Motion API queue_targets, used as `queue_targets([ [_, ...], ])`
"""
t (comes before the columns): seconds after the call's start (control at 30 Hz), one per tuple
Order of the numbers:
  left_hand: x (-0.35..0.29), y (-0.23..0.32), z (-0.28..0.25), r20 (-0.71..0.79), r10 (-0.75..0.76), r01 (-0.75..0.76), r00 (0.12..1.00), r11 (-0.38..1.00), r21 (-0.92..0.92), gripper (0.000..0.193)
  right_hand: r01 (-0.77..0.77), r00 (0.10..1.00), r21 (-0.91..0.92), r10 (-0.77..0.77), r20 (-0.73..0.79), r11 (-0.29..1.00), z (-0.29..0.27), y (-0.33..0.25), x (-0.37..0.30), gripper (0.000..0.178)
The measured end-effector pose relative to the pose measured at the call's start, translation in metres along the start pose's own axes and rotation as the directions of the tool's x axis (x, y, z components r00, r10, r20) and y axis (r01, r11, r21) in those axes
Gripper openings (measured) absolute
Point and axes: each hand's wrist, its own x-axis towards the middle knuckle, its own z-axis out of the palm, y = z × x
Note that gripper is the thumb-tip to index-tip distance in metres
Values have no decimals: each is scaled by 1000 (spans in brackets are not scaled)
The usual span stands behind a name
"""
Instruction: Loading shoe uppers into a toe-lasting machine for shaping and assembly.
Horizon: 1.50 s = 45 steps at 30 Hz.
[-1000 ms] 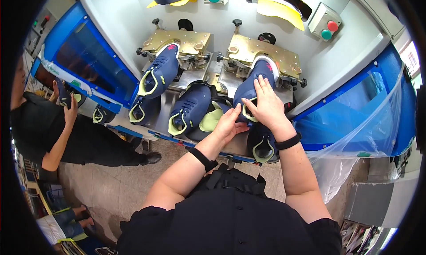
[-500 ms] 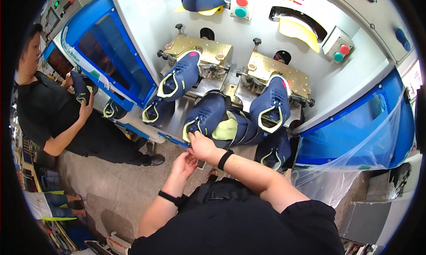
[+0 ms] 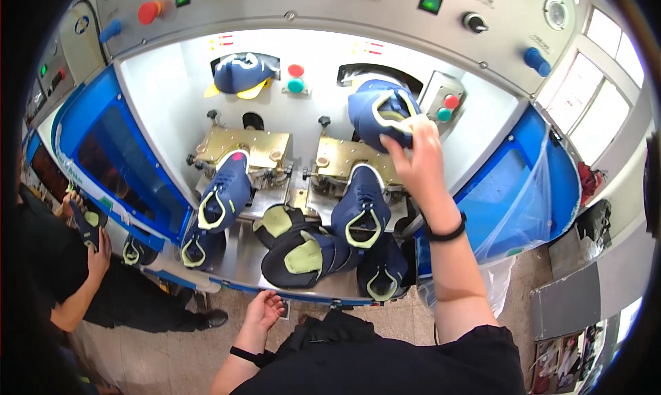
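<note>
My right hand (image 3: 421,157) is raised and grips a navy shoe upper (image 3: 368,116) by its heel collar, at the right-hand slot in the machine's back wall. The upper hides the yellow form there. Low in front of the ledge, my left hand (image 3: 263,310) is empty, its fingers loosely curled and apart. Another navy upper (image 3: 241,71) covers the left form. On the brass-coloured clamps below rest a left shoe upper (image 3: 226,192) and a right shoe upper (image 3: 361,206), both with lime collars. Between them, uppers with lime insides (image 3: 292,261) lie on the metal ledge.
A red and green button box (image 3: 441,99) stands right of the raised hand, another (image 3: 296,80) between the slots. Blue side guards (image 3: 124,154) flank the opening; clear plastic sheeting (image 3: 513,202) hangs at the right. A co-worker (image 3: 62,264) at the left holds a shoe upper.
My right hand has lifted a navy upper from the ledge up and right to the right-hand form. My left hand stays low, now apart from the right. The view has tilted up.
</note>
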Motion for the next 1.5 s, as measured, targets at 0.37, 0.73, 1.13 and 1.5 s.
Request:
queue_targets([
  [0.37, 1, 12, 24, 82, -22, 13, 996, 993, 116, 21, -464, 848, -187, 373, -376, 866, 75, 113, -2, 65],
  [0.73, 2, -2, 69, 128, -39, 6, 991, 968, 251, 21, -465, 870, -14, 454, -193, 885, 54, 140, -41, 51],
  [1.13, -23, -67, 59, -110, 89, -67, 990, 980, 185, 14, -557, 645, 480, -11, 764, 678, -15, -58, -291, 10],
  [1.5, -16, -59, 62, -125, 446, -299, 886, 758, 579, 20, -832, 80, 104, -67, 994, 545, -9, -56, -369, 29],
])
